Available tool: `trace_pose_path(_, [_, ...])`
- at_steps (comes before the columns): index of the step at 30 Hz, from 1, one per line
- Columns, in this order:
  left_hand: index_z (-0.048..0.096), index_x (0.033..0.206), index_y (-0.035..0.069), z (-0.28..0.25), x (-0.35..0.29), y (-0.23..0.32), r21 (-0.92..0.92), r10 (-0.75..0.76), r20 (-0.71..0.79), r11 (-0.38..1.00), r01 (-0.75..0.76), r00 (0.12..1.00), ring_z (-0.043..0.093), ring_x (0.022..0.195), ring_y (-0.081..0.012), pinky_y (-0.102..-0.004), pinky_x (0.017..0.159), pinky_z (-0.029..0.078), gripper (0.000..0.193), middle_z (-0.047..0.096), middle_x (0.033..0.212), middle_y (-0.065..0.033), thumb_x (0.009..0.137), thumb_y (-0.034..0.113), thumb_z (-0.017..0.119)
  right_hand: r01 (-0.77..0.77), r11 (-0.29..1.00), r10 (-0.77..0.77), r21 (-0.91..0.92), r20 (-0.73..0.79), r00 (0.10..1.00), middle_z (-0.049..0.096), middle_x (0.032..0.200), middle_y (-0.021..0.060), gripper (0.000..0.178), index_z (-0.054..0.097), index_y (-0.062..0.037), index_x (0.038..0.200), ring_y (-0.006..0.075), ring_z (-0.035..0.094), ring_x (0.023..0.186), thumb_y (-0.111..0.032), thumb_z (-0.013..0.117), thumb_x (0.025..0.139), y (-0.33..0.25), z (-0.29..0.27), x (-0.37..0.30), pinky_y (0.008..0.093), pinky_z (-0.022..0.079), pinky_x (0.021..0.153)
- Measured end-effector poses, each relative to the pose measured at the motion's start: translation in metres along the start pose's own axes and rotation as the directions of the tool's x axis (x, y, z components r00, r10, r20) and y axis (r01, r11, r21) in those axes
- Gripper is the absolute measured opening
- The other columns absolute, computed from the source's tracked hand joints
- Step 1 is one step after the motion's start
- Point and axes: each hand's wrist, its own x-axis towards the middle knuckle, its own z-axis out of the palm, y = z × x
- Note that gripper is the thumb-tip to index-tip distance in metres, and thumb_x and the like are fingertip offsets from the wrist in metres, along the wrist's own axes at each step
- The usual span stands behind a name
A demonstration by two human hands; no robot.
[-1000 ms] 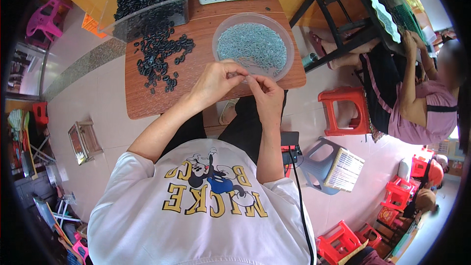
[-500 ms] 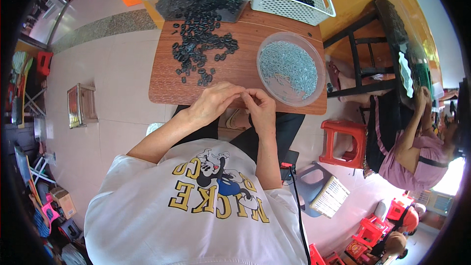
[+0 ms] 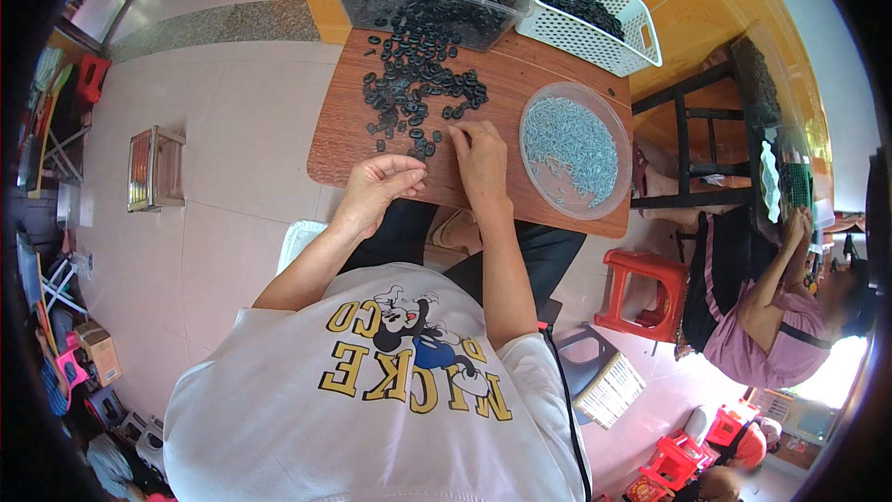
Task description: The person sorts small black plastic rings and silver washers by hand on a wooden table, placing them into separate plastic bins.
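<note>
My left hand [image 3: 383, 191] is over the table's near edge, thumb and fingertips pinched on something too small to make out. My right hand [image 3: 480, 165] reaches forward over the table, apart from the left, fingers bent and slightly spread. Its fingertips are close to the near right end of a loose pile of small black oval pieces [image 3: 416, 84], which appear to have holes. On the right stands a round clear plastic bowl [image 3: 621, 139] of small thin silvery metal pieces [image 3: 571, 144], which look like screws. The pieces' finer details are too small to tell.
At the wooden table's [image 3: 339, 135] far side, a clear bin [image 3: 358, 2] and a white perforated basket [image 3: 595, 48] hold more black pieces. A red stool [image 3: 641, 293] stands at the right, near a seated person [image 3: 762, 335]. A small low stool [image 3: 156, 169] stands left.
My hands, fingertips together before, have come apart. The right one has moved forward toward the black pieces; the left has stayed near the table edge. The view has shifted slightly.
</note>
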Motion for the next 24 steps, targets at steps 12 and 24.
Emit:
trace_pose_path(12, [0.063, 0.097, -0.001, 0.01, 0.007, 0.008, -0.306, -0.133, 0.05, 0.941, 0.142, 0.99, 0.061, 0.074, -0.0127, -0.0227, 0.067, 0.051, 0.014, 0.066, 0.089, -0.0093, 0.083, 0.002, 0.064, -0.434, 0.179, 0.473, 0.883, 0.31, 0.825, 0.066, 0.087, 0.0095, 0.023, 0.062, 0.0047, 0.105, 0.0119, 0.062, 0.071, 0.0, 0.064, 0.082, -0.016, -0.028, -0.046, 0.0215, 0.05, 0.064])
trace_pose_path(24, [0.063, 0.097, 0.0, 0.029, 0.006, 0.01, -0.371, -0.083, 0.105, 0.921, 0.116, 0.991, 0.062, 0.073, -0.014, -0.0248, 0.067, 0.054, 0.013, 0.065, 0.085, -0.009, 0.084, 0.001, 0.063, -0.371, 0.437, 0.349, 0.819, 0.226, 0.91, 0.065, 0.091, 0.0068, 0.023, 0.065, 0.002, 0.106, 0.0112, 0.062, 0.077, 0.002, 0.063, 0.083, -0.046, -0.041, -0.058, 0.0214, 0.052, 0.069])
